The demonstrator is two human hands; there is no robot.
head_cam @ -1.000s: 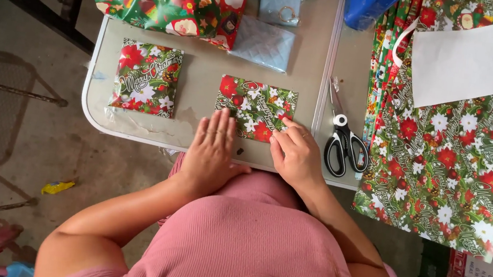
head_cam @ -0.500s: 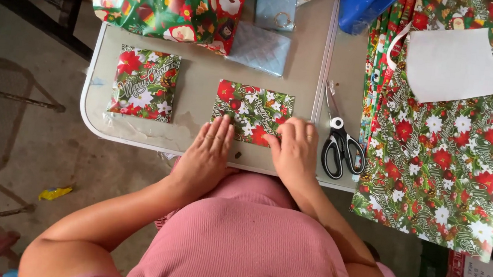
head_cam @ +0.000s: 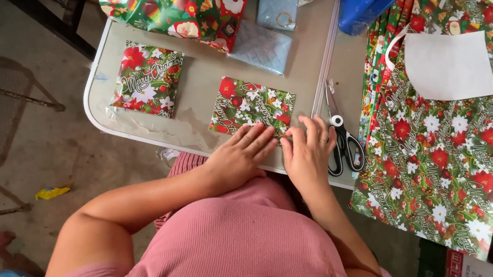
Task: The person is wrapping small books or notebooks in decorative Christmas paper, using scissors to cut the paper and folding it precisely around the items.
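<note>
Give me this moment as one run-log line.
left hand: flat on wrapped packet | right hand: pressing packet's near edge | scissors: beside right hand

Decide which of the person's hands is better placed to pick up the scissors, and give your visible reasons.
Right. The right hand rests on the wrapped packet's near edge, right beside the scissors. The left hand lies farther away and would have to cross over it.

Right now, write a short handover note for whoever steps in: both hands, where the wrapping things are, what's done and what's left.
Left hand: flat, fingers pressing the near edge of the small wrapped packet.
Right hand: flat on the packet's near right corner, holding nothing.
Scissors: lying on the table just right of the right hand.
Done: a second wrapped packet lies to the left.
Left: the packet's near edge is under the hands, so I cannot tell if it is closed.
</note>
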